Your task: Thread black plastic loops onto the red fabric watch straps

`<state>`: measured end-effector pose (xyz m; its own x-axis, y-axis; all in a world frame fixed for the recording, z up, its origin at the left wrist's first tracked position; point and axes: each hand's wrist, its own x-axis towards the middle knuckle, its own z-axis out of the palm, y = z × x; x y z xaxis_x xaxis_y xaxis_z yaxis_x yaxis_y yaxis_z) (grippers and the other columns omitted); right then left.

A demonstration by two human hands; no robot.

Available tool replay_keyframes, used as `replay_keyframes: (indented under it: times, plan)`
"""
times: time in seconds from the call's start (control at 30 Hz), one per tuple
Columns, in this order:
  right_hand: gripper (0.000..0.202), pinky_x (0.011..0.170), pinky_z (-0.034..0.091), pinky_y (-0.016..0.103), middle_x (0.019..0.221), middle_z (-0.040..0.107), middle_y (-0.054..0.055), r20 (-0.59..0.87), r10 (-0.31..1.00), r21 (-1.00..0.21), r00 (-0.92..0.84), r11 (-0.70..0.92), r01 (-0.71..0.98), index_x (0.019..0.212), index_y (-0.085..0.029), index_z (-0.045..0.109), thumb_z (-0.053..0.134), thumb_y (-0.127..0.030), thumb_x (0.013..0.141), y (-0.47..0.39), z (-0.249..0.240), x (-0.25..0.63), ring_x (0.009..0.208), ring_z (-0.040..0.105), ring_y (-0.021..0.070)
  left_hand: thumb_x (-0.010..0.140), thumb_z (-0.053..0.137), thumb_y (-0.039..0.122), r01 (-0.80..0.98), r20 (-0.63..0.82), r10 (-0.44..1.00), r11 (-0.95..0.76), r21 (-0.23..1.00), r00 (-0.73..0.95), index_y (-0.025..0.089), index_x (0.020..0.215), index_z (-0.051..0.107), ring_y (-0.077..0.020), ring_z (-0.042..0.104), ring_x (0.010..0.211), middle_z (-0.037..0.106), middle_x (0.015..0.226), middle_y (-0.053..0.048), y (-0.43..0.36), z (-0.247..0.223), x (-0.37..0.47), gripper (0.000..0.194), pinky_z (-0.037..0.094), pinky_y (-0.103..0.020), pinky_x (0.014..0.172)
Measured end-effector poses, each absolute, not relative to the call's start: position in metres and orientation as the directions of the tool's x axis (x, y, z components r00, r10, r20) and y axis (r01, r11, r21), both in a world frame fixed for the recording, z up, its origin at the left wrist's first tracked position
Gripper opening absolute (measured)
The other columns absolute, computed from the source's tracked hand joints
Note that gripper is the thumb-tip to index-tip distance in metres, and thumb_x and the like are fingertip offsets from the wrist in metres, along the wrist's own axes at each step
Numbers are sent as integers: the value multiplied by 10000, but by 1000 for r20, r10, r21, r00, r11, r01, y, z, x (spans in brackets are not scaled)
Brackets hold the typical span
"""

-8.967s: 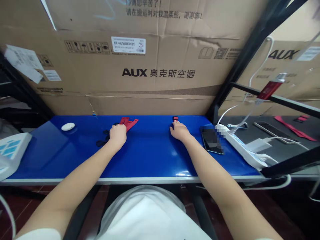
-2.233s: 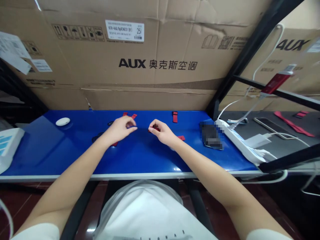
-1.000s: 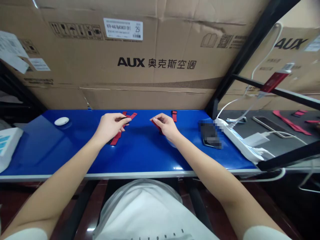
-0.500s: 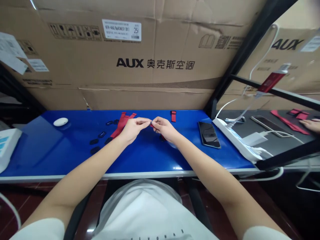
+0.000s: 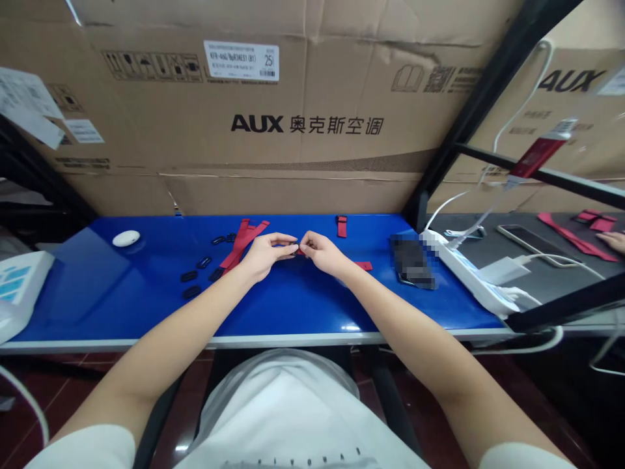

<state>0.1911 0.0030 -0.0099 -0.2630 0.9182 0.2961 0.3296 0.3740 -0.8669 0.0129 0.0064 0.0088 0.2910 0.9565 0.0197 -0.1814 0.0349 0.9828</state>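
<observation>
My left hand (image 5: 266,255) pinches a small black buckle (image 5: 293,247) between thumb and fingers above the blue table. Right against it, my right hand (image 5: 322,253) is closed on a red webbing strap (image 5: 301,251), mostly hidden by the fingers. A red strap end (image 5: 364,266) shows beyond my right wrist; whether it belongs to the same strap I cannot tell. Left of my left hand lie several red straps (image 5: 240,244), crossed over each other. Loose black buckles (image 5: 204,262) are scattered beside them. At the back lies a short red strap with a black buckle (image 5: 342,226).
A phone (image 5: 414,262) and a white power strip (image 5: 469,277) lie to the right. A white oval object (image 5: 125,238) is at the back left. A large cardboard box (image 5: 303,156) stands behind the table. Another person's hand (image 5: 614,241) shows at far right.
My hands remain together, with the fingers shifted so the black buckle shows more. A red strap end now appears right of my right wrist. The view has moved slightly.
</observation>
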Motion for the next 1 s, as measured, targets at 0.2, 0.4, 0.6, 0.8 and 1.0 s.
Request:
replay_keyframes:
  times: [0.2,0.4,0.6,0.8,1.0]
  plan:
    - [130,632,321,261,704,464,-29,346,857,-868,-382,447,217,778,-203,481,520,-314,834,1,-4,195,664,397,137,551,897,214,-144,-45,936,101,984,348,126,863,709,-147,679,729,699,806,-45,7,14,9,374,574,-321,745]
    - [123,682,327,274,747,428,-21,359,861,-891,-360,431,141,783,-212,445,474,-300,864,-3,1,192,707,384,147,658,832,121,-227,-84,929,174,958,359,125,867,696,-133,683,749,703,803,-41,11,8,11,250,575,-322,803]
    - [102,726,349,287,782,415,-15,370,887,-913,-274,402,69,794,-226,407,474,-284,843,-5,3,187,741,392,156,763,705,28,-333,-108,929,232,914,353,123,886,724,-134,684,843,718,909,-59,9,7,14,156,546,-335,907]
    - [138,793,386,313,885,433,1,380,887,-914,-264,403,39,926,-243,424,479,-249,800,-6,2,181,841,438,176,768,653,-20,-358,-112,905,273,893,409,120,877,712,-148,691,870,715,892,-56,7,6,14,187,523,-373,960]
    - [49,951,352,384,964,412,23,401,877,-855,-265,462,235,856,-222,476,502,-249,825,-11,5,178,974,426,198,737,689,12,-318,-89,907,234,919,411,113,845,682,-163,695,861,707,879,-58,3,6,17,148,531,-402,948]
